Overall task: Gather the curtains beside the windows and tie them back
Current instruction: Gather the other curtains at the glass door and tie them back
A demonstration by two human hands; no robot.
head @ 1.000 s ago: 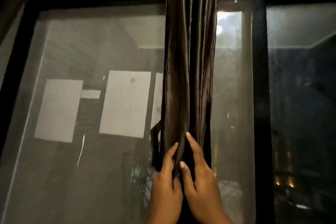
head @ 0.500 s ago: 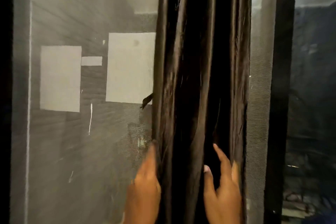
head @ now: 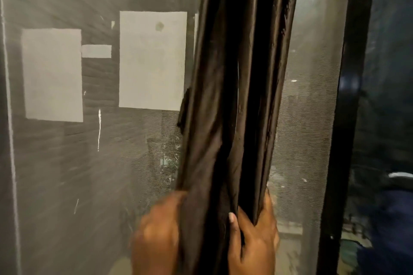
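Observation:
A dark brown satin curtain [head: 241, 78] hangs bunched in long vertical folds in front of the window, down the middle of the view. My left hand [head: 158, 230] grips the bundle's left edge near the bottom, its fingers hidden behind the cloth. My right hand [head: 252, 236] grips the right side, thumb on the front and fingers wrapped into and round the folds. The two hands squeeze the curtain between them. No tie-back is in sight.
Behind the curtain is a mesh window screen [head: 304, 140] over glass with pale reflections [head: 152, 60]. A black vertical window frame [head: 344, 140] stands just right of the curtain. Another dark pane [head: 388, 96] lies beyond it.
My hands have closed in on the curtain from both sides, drawing the folds tighter. The right hand went from spread fingers to gripping the cloth. The view has shifted slightly.

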